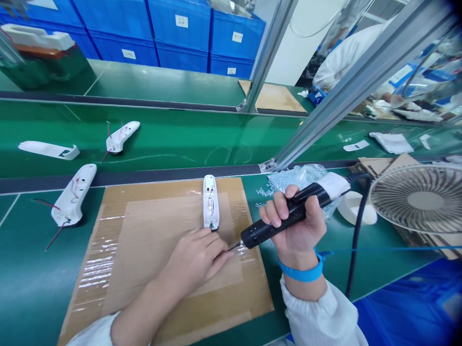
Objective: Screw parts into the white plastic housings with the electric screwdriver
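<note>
Left hand (pixel 198 255): lower centre of the frame, fingers curled and bunched at the lower end of the slim white housing (pixel 211 202); thumb and forefinger lie close together at the driver's bit. Whether they pinch anything cannot be told.

Right hand (pixel 295 225): right of centre, closed around the black electric driver (pixel 278 220), bit angled down-left toward the left hand; blue wristband (pixel 303 269) at the wrist.

Slim white housing: centre of the frame, open side up, wires inside, lying on the taped cardboard sheet (pixel 136 291), itself on the green bench (pixel 7 276).

Also listed: two wired white shells, one at left (pixel 74 195), one at upper left (pixel 122 137); white cover (pixel 49 150), upper left; small loose pieces (pixel 266 189) beside a clear plastic bag (pixel 302 176), right of the cardboard; round fan (pixel 426 200), far right.
</note>
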The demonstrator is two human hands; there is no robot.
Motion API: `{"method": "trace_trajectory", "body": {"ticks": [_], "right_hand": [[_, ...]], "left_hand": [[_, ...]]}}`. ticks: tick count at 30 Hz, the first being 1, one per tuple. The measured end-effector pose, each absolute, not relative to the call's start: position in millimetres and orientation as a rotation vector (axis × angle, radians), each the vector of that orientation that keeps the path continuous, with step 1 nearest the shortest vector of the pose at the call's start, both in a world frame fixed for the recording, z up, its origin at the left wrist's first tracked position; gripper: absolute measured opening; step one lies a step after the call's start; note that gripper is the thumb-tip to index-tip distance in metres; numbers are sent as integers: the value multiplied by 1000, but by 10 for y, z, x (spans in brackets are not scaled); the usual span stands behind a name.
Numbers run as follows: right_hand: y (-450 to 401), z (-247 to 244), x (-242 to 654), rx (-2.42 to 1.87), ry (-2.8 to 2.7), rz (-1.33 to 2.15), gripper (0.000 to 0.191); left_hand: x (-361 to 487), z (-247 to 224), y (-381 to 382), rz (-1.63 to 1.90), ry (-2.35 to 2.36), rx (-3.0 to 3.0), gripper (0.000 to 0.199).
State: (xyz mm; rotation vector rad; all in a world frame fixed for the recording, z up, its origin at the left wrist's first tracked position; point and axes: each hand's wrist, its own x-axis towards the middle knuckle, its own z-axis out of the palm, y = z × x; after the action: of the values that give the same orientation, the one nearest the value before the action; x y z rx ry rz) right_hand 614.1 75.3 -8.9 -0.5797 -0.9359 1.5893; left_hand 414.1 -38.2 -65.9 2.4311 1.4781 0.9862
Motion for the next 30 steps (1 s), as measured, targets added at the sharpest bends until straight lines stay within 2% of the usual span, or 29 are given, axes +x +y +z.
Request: {"method": "trace_trajectory", "body": {"ticks": [10,14,18,20,24,27,30], "right_hand": [[750,-93,6142,-525,-828,1660,41],[800,-122,6184,-565,-694,1680,41],[872,-181,6207,-587,-623,1684,44],[892,-209,6206,-587,-616,1696,44],[904,-251,6195,-573,-630,1718,40],[908,-259,6190,-565,-607,1718,40],[914,-244,6193,-566,-570,1712,42]], "left_hand": [[4194,-590,-405,1071,1529,2339,46],[3955,-383,-343,1087,1807,2149,42],[3149,-152,127,638,2537,1844,30],[2709,-122,470,383,2774,1634,34],[2244,-232,1042,111,2803,1373,43],[2235,-309,1191,103,2765,1363,36],[2303,-303,976,161,2770,1432,29]]}}
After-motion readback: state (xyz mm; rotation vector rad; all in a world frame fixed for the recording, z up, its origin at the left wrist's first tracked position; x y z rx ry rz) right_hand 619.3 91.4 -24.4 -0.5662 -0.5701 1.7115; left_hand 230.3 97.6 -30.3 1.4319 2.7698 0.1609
